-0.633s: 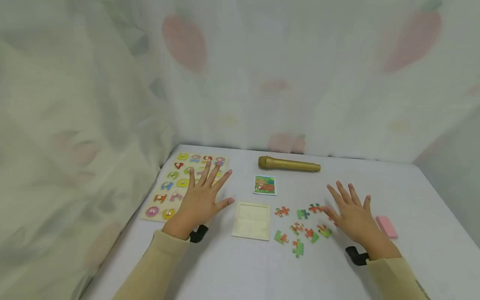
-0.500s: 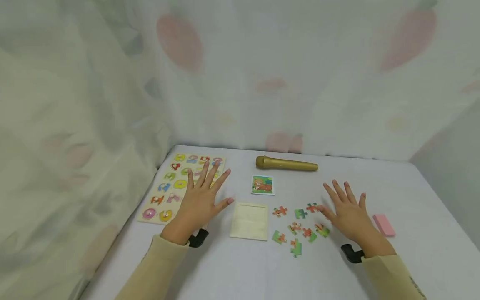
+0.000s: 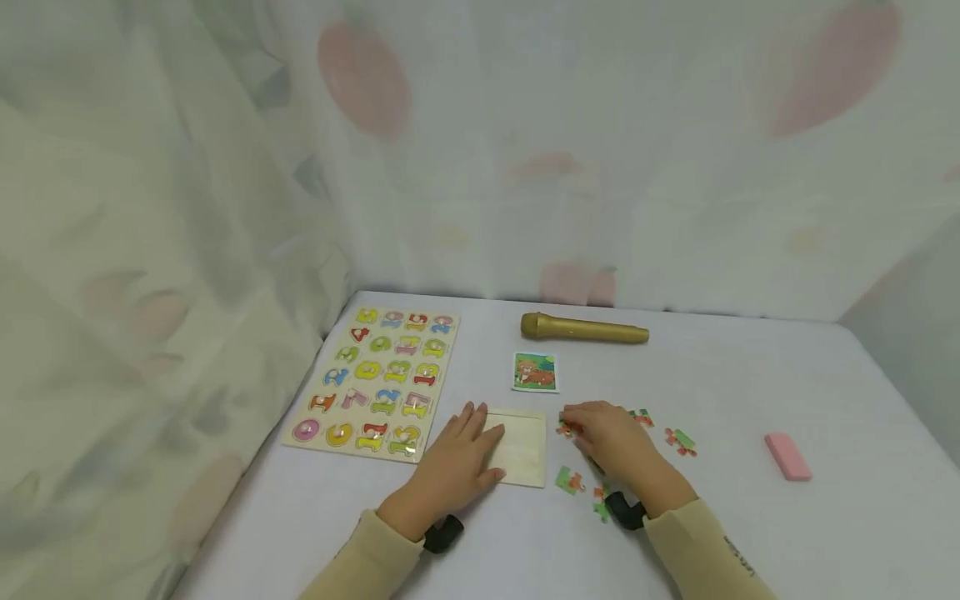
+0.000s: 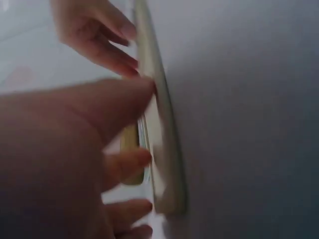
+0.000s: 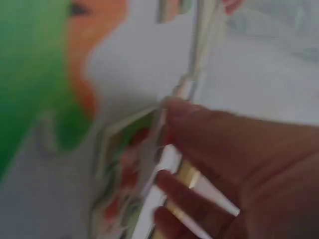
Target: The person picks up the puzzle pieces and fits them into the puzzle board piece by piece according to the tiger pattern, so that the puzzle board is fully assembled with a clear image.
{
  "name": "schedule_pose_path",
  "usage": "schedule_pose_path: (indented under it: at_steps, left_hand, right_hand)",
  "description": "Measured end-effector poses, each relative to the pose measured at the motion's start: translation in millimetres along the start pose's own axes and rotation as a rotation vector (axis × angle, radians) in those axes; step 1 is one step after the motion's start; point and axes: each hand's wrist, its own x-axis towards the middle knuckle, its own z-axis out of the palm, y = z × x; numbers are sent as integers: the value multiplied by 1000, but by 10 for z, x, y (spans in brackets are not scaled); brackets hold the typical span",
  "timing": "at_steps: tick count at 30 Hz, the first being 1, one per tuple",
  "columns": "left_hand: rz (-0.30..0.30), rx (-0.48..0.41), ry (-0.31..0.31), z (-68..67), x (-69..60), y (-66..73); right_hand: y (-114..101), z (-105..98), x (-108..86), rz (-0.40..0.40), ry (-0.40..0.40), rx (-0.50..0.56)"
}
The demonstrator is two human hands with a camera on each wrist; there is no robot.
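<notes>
My left hand (image 3: 455, 471) rests on the left part of a shallow square wooden puzzle tray (image 3: 528, 450), its fingers spread loosely. In the left wrist view the thumb touches the rim of the tray (image 4: 167, 164). To the tray's right, my right hand (image 3: 618, 442) has curled fingers and thumb at a red-and-green jigsaw piece (image 3: 566, 429), pinching it. The right wrist view is blurred, with the thumb at a piece's edge. Other jigsaw pieces lie around this hand, one green-and-orange piece (image 3: 570, 481) in front and another piece (image 3: 681, 442) to its right. The hand hides some pieces.
A wooden number board (image 3: 367, 383) lies at the left. Behind the tray are a small fox picture card (image 3: 536, 372) and a gold microphone (image 3: 585, 328). A pink block (image 3: 787, 456) sits at the right on the white-covered table (image 3: 750, 375). Curtains hang behind and at the left.
Both hands have come down and inward from above the table. The left moved from over the number board onto the tray; the right moved left to the jigsaw pieces and took hold of one.
</notes>
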Motion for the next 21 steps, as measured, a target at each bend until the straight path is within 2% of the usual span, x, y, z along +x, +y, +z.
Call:
schedule_pose_path:
  at_steps: [3,8,11,15,16,18,20,21]
  left_hand:
    - [-30,-59,-9,120,5,11]
    - [-52,-53,79,191,4,22]
    - [-60,-59,112,215,9,41]
    - [-46,-99,121,213,15,29]
    - [-39,-113,114,201,12,15]
    - [-25,-146,93,163,-3,-23]
    - [-16,-169,62,113,-29,-64]
    - [-13,-175,46,85,-44,-80]
  right_hand:
    - [16,61,20,27,20,25]
    - [-9,29,33,108,44,193]
    - [-128,-7,38,150,60,324]
    - [-337,48,63,190,34,505]
    - [-383,75,68,199,26,517]
    - [-448,133,73,209,31,473]
    - [-498,155,60,196,43,380]
    - [-518,150,49,157,40,315]
